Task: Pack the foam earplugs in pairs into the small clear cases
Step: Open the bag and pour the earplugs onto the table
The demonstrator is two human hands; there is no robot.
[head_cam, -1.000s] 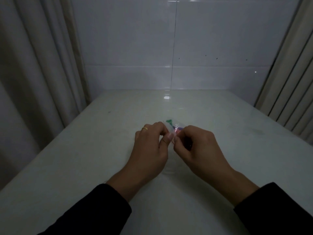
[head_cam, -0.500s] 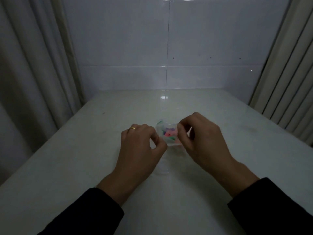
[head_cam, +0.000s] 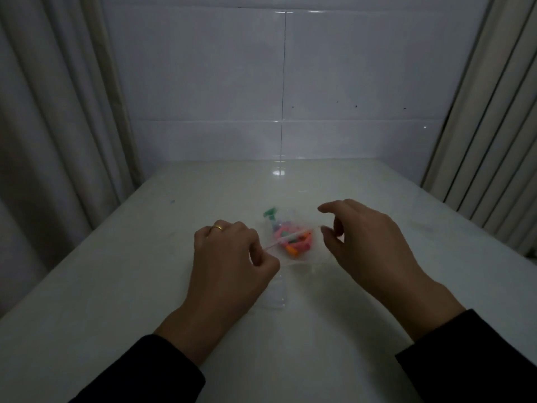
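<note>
Clear case: nearest to me, a small clear plastic case (head_cam: 274,295) sits on the pale glossy desk (head_cam: 116,286), just below the gap between my two hands. It's so see-through that I can't tell whether its lid is open.

Left hand: my left hand (head_cam: 232,266) is curled up, thumb and forefinger pinching the near-left corner of a thin clear plastic bag (head_cam: 293,242). Gold ring on one finger, black sleeve behind.

Right hand: my right hand (head_cam: 369,242) has fingers loosely bent and spread, gripping nothing as far as I can see. It hovers just right of the bag, and whether a fingertip touches the film I can't tell.

Earplugs: the bright foam earplugs (head_cam: 296,239), pink, orange and a bit of green, are bunched inside the bag, between the hands and a little beyond them.

Key geometry: the bag's pale strip edge runs diagonally from my left pinch up toward the right hand. So I reckon the free right hand is the one to reach in, then bring a pair back toward the case.

Further back: white tiled wall (head_cam: 348,82) with curtains (head_cam: 58,112) either side.
</note>
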